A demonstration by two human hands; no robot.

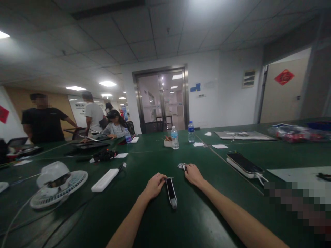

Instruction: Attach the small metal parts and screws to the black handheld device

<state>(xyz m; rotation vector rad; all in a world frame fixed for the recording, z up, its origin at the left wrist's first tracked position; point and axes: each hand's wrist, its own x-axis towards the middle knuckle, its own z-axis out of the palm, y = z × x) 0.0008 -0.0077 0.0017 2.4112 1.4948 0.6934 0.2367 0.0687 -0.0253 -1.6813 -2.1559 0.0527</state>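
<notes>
My left hand (155, 186) is closed, its fingertips at the far end of a slim elongated device (171, 193). That device has a black face and a pale rim, and it points toward me over the green table (186, 224). To the right, my right hand (193, 175) has its fingers curled on a small silvery metal piece (181, 166) on the tabletop. The piece is too small and blurred to name more exactly, and the fingers hide part of it.
Beyond the hands stand water bottles (175, 138) and a small box (168, 141). A phone (244, 162) rests on a white block at right. At left lie a white power strip (105, 179) and a white fan-like part (60, 187). Several people are across the room.
</notes>
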